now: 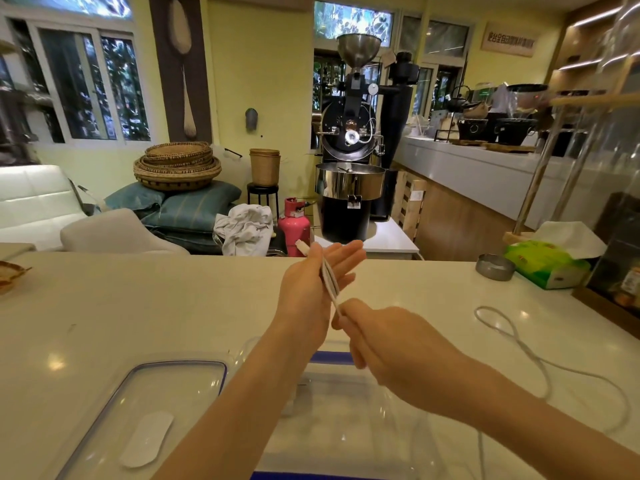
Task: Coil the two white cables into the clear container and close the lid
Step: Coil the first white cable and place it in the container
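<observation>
My left hand [313, 289] is raised over the counter, fingers straight, with a white cable [329, 278] wound in loops around the palm; its plug sticks out by the thumb. My right hand [388, 341] pinches the same cable just below the left palm. A second white cable [530, 355] lies loose on the counter to the right, curling toward the near edge. The clear container [349, 441] with blue clips stands open beneath my forearms. Its clear lid [162, 393] lies flat on the counter to the left of it.
A white counter [138, 306] spans the view. A green tissue box [547, 263] and a small metal dish [494, 267] sit at the far right. A woven basket edge [8, 275] shows at far left. Behind the counter stand a coffee roaster and furniture.
</observation>
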`<state>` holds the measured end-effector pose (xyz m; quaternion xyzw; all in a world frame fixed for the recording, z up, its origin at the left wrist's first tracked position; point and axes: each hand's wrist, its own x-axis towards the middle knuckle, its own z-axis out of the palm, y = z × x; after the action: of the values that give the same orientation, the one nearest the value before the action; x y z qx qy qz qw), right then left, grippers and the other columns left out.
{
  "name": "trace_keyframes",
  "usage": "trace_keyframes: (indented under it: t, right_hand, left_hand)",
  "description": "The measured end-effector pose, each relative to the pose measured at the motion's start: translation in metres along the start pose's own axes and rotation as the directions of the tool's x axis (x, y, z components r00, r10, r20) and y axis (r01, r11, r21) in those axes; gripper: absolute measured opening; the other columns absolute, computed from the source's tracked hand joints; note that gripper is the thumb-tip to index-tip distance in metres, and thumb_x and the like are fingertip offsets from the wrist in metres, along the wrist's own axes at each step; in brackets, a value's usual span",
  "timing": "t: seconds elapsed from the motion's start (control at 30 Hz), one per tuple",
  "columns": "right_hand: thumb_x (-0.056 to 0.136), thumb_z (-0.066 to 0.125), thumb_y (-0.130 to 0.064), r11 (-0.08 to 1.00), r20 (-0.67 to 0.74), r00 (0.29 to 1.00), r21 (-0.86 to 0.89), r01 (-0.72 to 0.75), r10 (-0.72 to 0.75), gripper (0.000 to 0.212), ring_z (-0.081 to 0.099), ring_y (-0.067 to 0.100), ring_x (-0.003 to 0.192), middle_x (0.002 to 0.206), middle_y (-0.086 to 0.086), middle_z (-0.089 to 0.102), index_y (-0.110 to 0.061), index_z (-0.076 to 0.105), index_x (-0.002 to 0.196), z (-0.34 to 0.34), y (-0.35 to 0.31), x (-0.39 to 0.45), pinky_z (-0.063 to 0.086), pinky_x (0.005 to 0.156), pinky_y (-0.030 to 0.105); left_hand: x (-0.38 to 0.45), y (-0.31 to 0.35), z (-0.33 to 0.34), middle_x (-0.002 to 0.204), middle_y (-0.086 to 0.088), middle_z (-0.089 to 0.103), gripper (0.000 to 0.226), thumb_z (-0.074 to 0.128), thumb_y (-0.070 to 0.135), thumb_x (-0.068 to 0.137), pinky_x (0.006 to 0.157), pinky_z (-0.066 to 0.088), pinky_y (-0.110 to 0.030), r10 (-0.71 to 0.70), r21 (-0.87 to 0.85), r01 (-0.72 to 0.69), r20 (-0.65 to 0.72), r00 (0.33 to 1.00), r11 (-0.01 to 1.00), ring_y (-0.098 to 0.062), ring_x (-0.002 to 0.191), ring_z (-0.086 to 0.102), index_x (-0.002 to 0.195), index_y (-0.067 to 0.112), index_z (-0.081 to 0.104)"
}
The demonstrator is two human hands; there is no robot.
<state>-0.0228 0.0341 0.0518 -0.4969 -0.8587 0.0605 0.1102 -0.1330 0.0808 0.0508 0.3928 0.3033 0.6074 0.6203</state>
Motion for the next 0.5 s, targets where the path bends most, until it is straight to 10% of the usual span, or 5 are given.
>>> trace_keyframes:
  t: [0.2, 0.33, 0.5]
  right_hand:
    - [0.098, 0.031, -0.028, 0.707, 0.332, 0.943, 0.669, -0.229, -0.008, 0.023, 0.047, 0.015, 0.038, 0.061, 0.003, 0.054, -0.02, 0.049, 0.087, -0.005, 0.018, -0.001, 0.045, 0.043, 0.027]
    - [0.091, 0.041, -0.036, 0.522, 0.539, 0.83, 0.754, -0.398, -0.145, 0.032, 0.032, 0.008, 0.031, 0.046, -0.003, 0.04, -0.016, 0.051, 0.069, -0.01, 0.05, 0.008, 0.03, 0.033, 0.019]
    - [0.072, 0.059, -0.045, 0.586, 0.503, 0.861, 0.719, -0.373, -0.07, 0.04, 0.021, 0.007, 0.035, 0.043, -0.006, 0.028, -0.017, 0.038, 0.052, -0.014, 0.066, 0.021, 0.019, 0.036, 0.018]
  left_hand:
    - [-0.002, 0.014, -0.005, 0.058, 0.002, 0.072, 0.039, 0.032, 0.027, 0.098, 0.043, 0.05, -0.013, -0.068, -0.186, 0.069, 0.015, 0.998, 0.98, -0.003, 0.05, 0.066, 0.087, 0.004, 0.062]
    - [-0.007, 0.025, -0.003, 0.047, 0.006, 0.063, 0.04, 0.031, 0.028, 0.097, 0.04, 0.047, -0.011, -0.18, -0.314, 0.223, 0.16, 0.97, 0.923, -0.002, 0.04, 0.059, 0.097, -0.002, 0.058]
    - [-0.021, 0.027, 0.003, 0.05, 0.007, 0.058, 0.041, 0.031, 0.027, 0.096, 0.036, 0.043, -0.012, -0.261, -0.101, 0.321, 0.381, 0.887, 0.942, -0.002, 0.035, 0.051, 0.103, -0.002, 0.059]
